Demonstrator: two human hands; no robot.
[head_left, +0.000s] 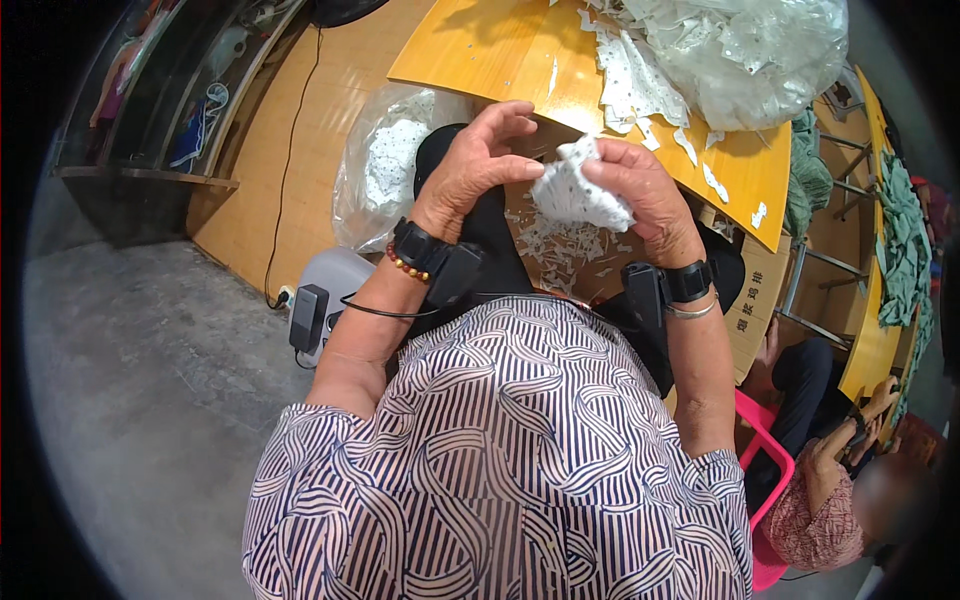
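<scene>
My right hand [645, 195] pinches a crumpled bunch of white, dark-dotted sheet pieces [578, 200] between thumb and fingers, above my lap. Whether the pieces are paper or cloth, I cannot tell. My left hand [482, 160] is beside it with fingers curved and apart; its thumb tip is close to the bunch's left edge, and contact is unclear. Below the bunch, many small white scraps [565, 250] lie in a brown box or on a brown surface between my knees. Larger dotted sheets [635, 80] lie on the yellow table [490, 50] ahead.
A big see-through bag [750, 60] of white pieces rests on the table. Another bag [385, 165] stands left of my knee. A cardboard box [750, 300] is at my right. A co-worker [815, 510] sits by a pink chair [770, 450]. A black cable [290, 160] runs at left.
</scene>
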